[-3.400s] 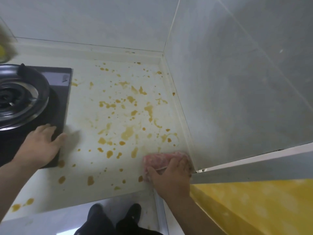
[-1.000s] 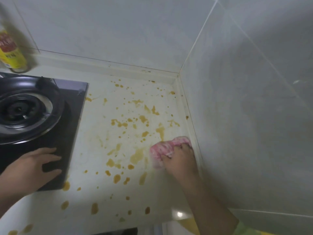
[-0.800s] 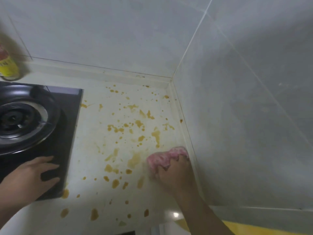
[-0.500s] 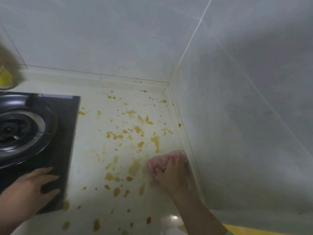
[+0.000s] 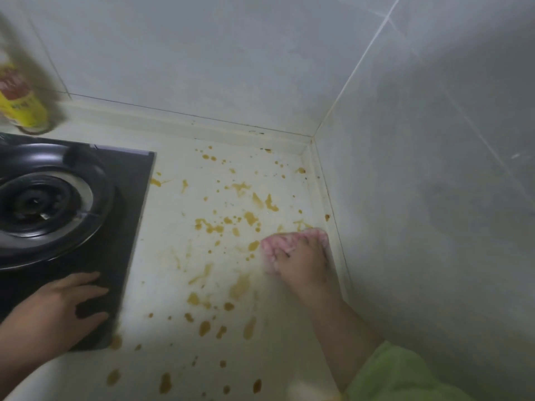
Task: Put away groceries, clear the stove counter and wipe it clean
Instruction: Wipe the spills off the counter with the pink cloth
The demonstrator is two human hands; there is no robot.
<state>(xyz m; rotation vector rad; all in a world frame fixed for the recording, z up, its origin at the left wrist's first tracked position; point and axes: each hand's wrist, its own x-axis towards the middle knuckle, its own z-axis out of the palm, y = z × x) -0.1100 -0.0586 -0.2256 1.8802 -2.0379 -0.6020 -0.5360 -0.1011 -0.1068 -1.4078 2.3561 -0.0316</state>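
A white stove counter (image 5: 170, 250) is spattered with brown-orange stains (image 5: 210, 227), thickest through its middle. My right hand (image 5: 304, 263) holds a pink cloth (image 5: 275, 244) down on the counter, close to the right wall's edge strip, fingers curled over its top. On the front right corner of the black gas stove (image 5: 127, 215) rests my left hand (image 5: 60, 311), flat with the fingers spread. A green sleeve (image 5: 399, 374) shows at my right forearm.
The stove's round burner (image 5: 37, 201) sits at the left. A yellow and red can (image 5: 20, 102) stands behind it against the back wall. Grey tiled walls (image 5: 419, 198) close in the counter at the back and right, meeting in a corner.
My right hand has slid the pink cloth farther back along the right wall, over more of the stains. My left hand has stayed on the stove corner.
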